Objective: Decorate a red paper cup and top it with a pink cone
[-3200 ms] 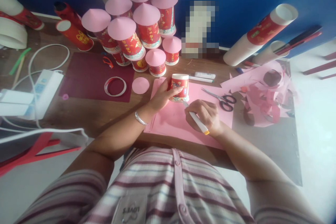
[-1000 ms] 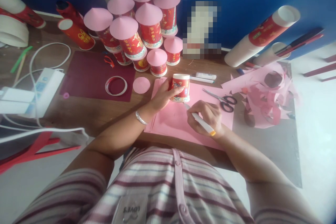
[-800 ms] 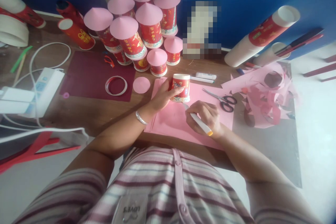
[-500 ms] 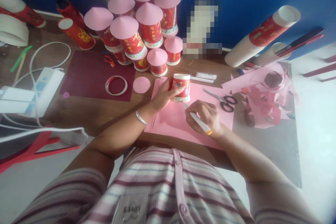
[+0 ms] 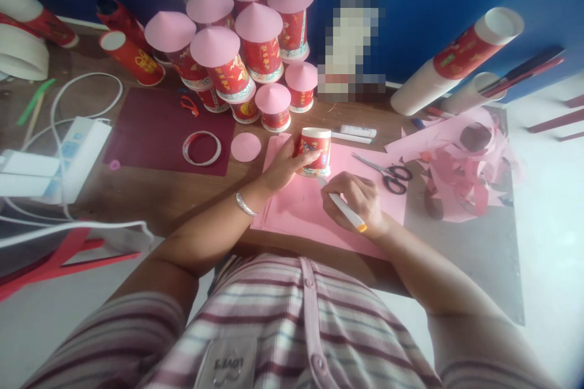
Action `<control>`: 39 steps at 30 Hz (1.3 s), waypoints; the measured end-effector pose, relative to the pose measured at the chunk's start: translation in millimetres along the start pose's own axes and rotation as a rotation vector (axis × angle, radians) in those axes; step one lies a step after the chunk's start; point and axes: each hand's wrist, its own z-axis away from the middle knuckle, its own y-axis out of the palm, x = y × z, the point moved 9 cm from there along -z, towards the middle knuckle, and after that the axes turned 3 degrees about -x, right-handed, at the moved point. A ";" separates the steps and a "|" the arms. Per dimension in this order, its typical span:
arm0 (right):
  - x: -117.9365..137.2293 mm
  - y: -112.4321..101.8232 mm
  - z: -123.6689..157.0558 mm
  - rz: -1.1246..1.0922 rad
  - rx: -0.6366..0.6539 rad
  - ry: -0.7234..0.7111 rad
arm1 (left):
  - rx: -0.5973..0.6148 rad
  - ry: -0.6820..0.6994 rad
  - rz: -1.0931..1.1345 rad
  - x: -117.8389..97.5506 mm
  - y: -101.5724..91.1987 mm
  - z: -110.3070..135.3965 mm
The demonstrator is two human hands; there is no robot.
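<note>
A red and white paper cup (image 5: 314,149) stands upside down on a pink paper sheet (image 5: 301,209) on the wooden table. My left hand (image 5: 283,167) is wrapped round the cup's left side and holds it down. My right hand (image 5: 358,200) is closed on a white pen with an orange end (image 5: 344,209). The pen's tip touches the paper at the cup's lower right rim.
Black-handled scissors (image 5: 387,173) lie right of the cup. A pink paper disc (image 5: 245,146) and a tape ring (image 5: 201,148) lie left. Several cups with pink cone lids (image 5: 237,42) stand behind. Pink scraps (image 5: 460,164) pile at right, cables and a white power strip (image 5: 77,152) at left.
My right hand and the pen have shifted only slightly beside the cup's rim. The left hand and the cup have stayed put.
</note>
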 end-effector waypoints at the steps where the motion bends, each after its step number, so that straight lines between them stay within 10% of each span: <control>1: -0.1 0.2 0.1 0.001 0.003 0.001 | -0.002 0.001 -0.006 0.1 -0.2 0.0; 23: 14.5 -8.7 -1.6 -0.109 -0.057 -0.132 | 0.009 -0.022 0.030 1.4 1.3 -0.5; 39: -19.2 -13.8 7.1 0.177 -0.147 0.040 | -0.080 -0.023 0.214 -13.5 -6.1 0.3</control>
